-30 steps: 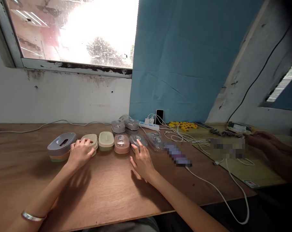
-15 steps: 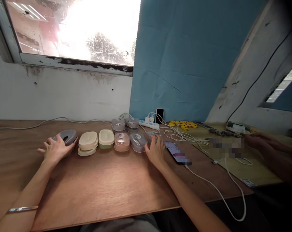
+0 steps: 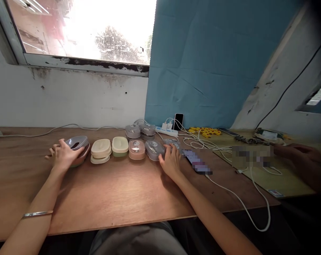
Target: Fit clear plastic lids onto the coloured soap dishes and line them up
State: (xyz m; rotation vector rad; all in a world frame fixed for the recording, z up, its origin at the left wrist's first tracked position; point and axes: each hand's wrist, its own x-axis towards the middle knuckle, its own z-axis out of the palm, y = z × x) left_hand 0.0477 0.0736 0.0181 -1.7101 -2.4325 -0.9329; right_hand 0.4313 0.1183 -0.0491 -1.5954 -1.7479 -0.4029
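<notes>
At the left end of a row of small lidded boxes, my left hand [image 3: 62, 155] curls round a stacked box with a clear grey lid [image 3: 77, 141] and a reddish and green lower part. Its thumb lies along the near side, and the fingers are on the left. My right hand [image 3: 171, 161] is at the row's right end, fingers apart. Its thumb is by a grey box [image 3: 153, 150] with a clear lid; its fingertips are over a clear-topped item [image 3: 173, 144], partly hidden. Between the hands are a cream stack [image 3: 101, 148], a cream-and-green box [image 3: 120, 146] and a pink box [image 3: 136, 150].
Two grey boxes [image 3: 133, 131] stand behind the row, near a white power strip [image 3: 166, 131]. A phone [image 3: 196, 162] with a white cable lies right of my right hand. Yellow pieces [image 3: 205, 131] and tangled cables lie beyond. Another person's hand [image 3: 296, 154] is at far right.
The whole view has shifted slightly, so the boxes appear higher and further right. More of the reddish and green lower part shows under my left hand. My right hand stays by the grey box.
</notes>
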